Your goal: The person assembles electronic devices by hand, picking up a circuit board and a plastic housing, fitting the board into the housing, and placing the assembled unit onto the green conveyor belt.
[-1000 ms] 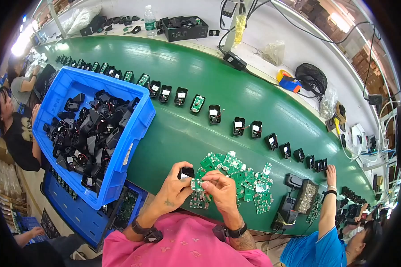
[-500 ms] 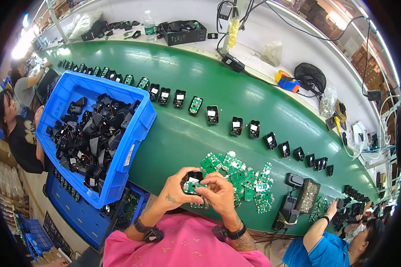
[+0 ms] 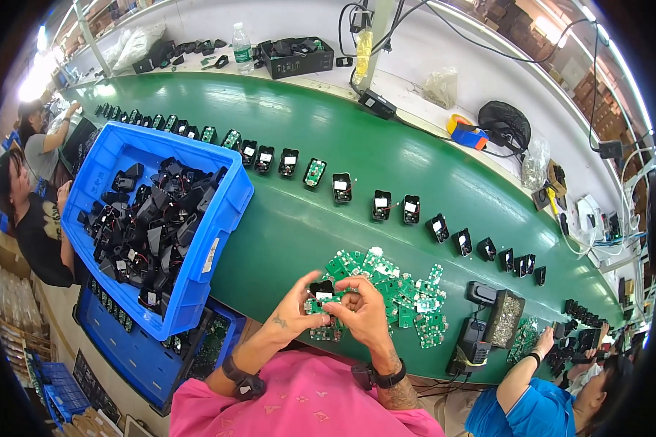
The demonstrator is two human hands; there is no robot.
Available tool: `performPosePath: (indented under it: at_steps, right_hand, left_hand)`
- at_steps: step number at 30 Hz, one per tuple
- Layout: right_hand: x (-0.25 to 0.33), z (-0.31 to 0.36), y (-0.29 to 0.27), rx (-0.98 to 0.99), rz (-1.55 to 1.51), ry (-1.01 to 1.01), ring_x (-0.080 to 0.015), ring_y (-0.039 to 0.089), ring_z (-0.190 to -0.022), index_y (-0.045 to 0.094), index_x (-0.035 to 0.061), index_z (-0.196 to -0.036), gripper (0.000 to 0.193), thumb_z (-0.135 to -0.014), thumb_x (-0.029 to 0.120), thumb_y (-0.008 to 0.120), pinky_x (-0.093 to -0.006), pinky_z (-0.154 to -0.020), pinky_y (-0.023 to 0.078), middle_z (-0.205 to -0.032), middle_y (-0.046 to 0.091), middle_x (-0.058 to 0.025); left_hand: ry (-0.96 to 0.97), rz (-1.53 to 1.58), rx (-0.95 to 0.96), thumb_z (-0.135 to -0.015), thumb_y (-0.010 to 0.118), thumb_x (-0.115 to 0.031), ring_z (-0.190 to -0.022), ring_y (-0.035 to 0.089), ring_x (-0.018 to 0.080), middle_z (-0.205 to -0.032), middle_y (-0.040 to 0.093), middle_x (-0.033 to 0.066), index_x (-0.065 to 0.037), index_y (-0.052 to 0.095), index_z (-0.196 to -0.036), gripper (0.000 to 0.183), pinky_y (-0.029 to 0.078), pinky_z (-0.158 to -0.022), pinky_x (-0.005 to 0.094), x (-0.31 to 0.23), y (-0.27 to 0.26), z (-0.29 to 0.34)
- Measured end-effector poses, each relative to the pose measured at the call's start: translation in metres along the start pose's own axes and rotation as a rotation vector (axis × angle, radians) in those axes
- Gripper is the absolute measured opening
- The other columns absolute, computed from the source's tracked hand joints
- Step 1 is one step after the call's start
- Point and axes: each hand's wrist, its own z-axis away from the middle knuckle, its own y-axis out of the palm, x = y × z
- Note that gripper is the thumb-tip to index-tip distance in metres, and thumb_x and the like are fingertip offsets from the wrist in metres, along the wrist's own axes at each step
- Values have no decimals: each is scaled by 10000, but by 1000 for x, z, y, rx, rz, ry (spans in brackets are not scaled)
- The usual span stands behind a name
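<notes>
In front of my chest my left hand [image 3: 293,312] is wrapped round a small black plastic housing [image 3: 319,288], its open side facing up with a white label inside. A green circuit board [image 3: 313,306] lies over the near part of the housing. My right hand [image 3: 361,312] pinches the board between bent fingers and thumb at its right side. Fingers partly cover both pieces, so how deep the board sits cannot be made out. Just beyond my hands is a loose pile of green circuit boards [image 3: 397,291] on the green work surface [image 3: 284,233].
A blue bin [image 3: 228,211] heaped with black housings stands at left. A curved row of housings [image 3: 341,188] crosses the surface, some with boards. At right are a black power adapter [image 3: 472,342] and a box of small metal parts [image 3: 504,320]. Co-workers sit on both sides.
My hands have shifted slightly, and the housing now tilts differently, with less of the board showing. My right fingers have curled further in over the board. The row of housings appears slightly further left.
</notes>
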Motion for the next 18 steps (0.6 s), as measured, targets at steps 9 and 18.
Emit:
performPosePath:
  at_steps: [9, 18]
  right_hand:
    - [-2, -1, -7, 41, -9, -26, -32, 552, -637, 608, -40, -1075, 365, -773, -8, 810, -192, -522, 423, -1030, 542, -59]
    - [17, 10, 4, -86, 355, -174, -74, 590, -628, 699, -31, -977, 151, -882, 85, 726, -219, -531, 459, -850, 642, -47]
  left_hand:
    - [-210, 123, 92, -870, 609, 12, -801, 628, 137, -1084, 580, 93, -75, 377, -1424, 608, 512, -643, 255, -8, -2, 0]
    - [78, -503, -29, -969, 492, -51, -687, 583, 133, -941, 590, 96, -39, 333, -1402, 461, 496, -623, 287, -7, 8, -3]
